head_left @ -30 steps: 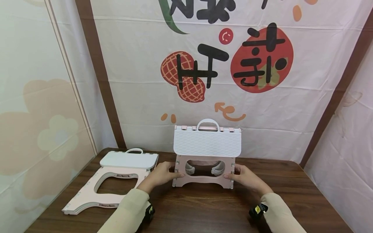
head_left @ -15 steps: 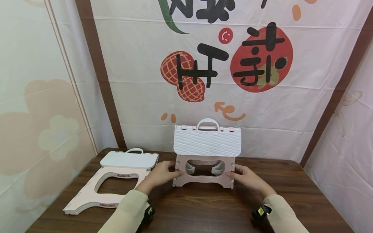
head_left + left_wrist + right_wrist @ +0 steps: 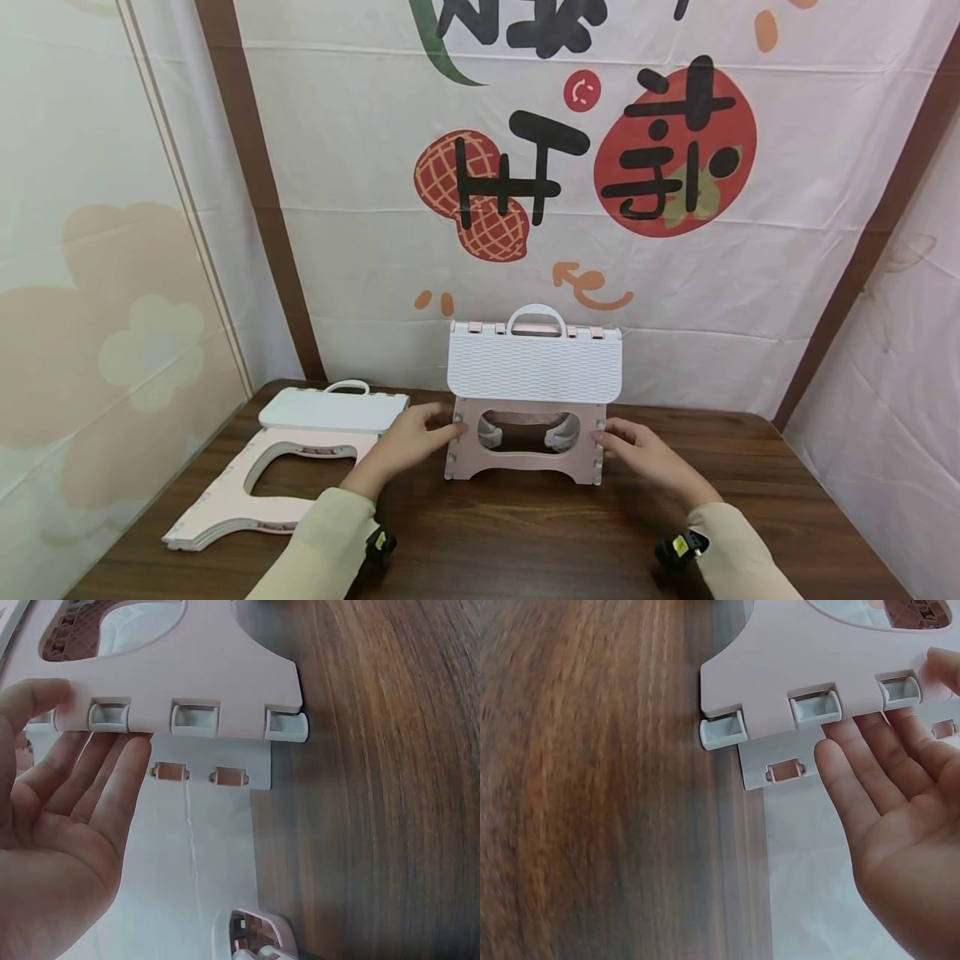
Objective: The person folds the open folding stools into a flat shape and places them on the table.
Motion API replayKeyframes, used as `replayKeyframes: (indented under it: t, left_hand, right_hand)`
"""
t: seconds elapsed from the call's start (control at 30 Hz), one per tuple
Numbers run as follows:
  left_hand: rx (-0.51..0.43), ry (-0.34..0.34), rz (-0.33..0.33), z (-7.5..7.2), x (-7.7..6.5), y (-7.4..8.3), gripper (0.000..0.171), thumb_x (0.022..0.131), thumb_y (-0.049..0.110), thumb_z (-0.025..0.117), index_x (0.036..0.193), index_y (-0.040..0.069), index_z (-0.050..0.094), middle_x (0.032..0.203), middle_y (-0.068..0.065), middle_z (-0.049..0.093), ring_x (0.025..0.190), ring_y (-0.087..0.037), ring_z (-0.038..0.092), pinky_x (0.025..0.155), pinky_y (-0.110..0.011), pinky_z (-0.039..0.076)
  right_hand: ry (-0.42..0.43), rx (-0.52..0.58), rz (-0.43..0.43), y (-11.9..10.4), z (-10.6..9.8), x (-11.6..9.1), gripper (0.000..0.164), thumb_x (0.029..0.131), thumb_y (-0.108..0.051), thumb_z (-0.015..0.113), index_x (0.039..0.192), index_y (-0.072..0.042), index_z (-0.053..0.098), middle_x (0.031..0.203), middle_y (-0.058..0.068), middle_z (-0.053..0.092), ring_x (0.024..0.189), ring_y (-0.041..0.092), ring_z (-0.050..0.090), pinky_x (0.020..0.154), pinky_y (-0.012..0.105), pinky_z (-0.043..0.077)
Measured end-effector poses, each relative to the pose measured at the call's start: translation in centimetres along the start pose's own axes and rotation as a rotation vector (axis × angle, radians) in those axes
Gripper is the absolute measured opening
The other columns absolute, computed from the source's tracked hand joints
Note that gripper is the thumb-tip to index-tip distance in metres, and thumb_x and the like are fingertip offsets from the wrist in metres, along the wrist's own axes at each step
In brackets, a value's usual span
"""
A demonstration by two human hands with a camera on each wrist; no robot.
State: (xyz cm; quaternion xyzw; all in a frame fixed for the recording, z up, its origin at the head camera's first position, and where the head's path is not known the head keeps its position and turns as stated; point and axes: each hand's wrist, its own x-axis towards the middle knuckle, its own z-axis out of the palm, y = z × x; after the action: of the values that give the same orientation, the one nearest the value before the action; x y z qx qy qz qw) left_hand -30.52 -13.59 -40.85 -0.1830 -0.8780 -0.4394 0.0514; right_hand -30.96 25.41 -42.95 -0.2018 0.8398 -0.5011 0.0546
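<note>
A folding step stool (image 3: 534, 367) with a white textured top, pale pink legs and a white carry handle stands unfolded on the table in the head view. My left hand (image 3: 416, 442) holds the left edge of its front leg panel, thumb on the face and fingers behind. On the opposite edge, my right hand (image 3: 645, 454) grips the same panel in the same way. The left wrist view shows white hinge clips along the pink panel (image 3: 187, 682) beside my fingertips. Similar clips line the panel (image 3: 772, 682) in the right wrist view.
A second pink and white folding stool (image 3: 333, 410) lies folded flat on the left of the dark wood table (image 3: 525, 542). Behind the table hangs a white printed curtain (image 3: 360, 275), with more curtain at both sides.
Both hands have slid a little up the stool's side edges, the thumbs now higher and nearer the edges of the front panel. The stool has stayed in place.
</note>
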Motion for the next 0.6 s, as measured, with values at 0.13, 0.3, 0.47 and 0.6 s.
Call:
replayKeyframes:
  t: [0.13,0.3,0.47,0.6]
  left_hand:
    - [-0.010,0.012,-0.019,0.00,0.03,-0.08,0.039,0.094,0.038,0.070,0.118,0.007,0.071,0.106,0.001,0.070,0.098,-0.017,0.065,0.083,-0.042,0.054]
    - [-0.030,0.010,-0.023,-0.03,0.01,-0.14,0.040,0.094,0.038,0.069,0.119,0.008,0.070,0.107,0.001,0.070,0.099,-0.017,0.064,0.083,-0.043,0.054]
    - [-0.036,0.026,-0.029,-0.05,-0.04,0.08,0.039,0.094,0.039,0.070,0.119,0.009,0.070,0.106,0.003,0.070,0.097,-0.015,0.064,0.083,-0.042,0.053]
    - [-0.036,0.045,-0.024,-0.07,-0.08,0.30,0.036,0.094,0.037,0.070,0.118,0.011,0.070,0.105,0.003,0.069,0.097,-0.015,0.062,0.083,-0.042,0.052]
  right_hand:
    - [0.000,0.021,-0.002,-0.27,-0.08,-0.02,0.039,0.105,-0.032,0.054,0.125,0.001,0.060,0.121,0.014,0.063,0.113,0.027,0.062,0.100,0.052,0.046]
    - [0.016,0.046,0.005,-0.54,-0.05,-0.06,0.038,0.106,-0.033,0.053,0.123,0.001,0.060,0.120,0.014,0.062,0.109,0.026,0.064,0.099,0.053,0.047]
    - [0.054,0.043,-0.001,-0.66,-0.06,0.01,0.039,0.105,-0.033,0.054,0.125,0.000,0.060,0.121,0.013,0.062,0.109,0.024,0.064,0.098,0.053,0.048]
    - [0.084,0.046,0.003,-0.98,-0.16,0.04,0.041,0.105,-0.032,0.054,0.129,0.001,0.058,0.123,0.015,0.062,0.109,0.026,0.063,0.097,0.053,0.048]
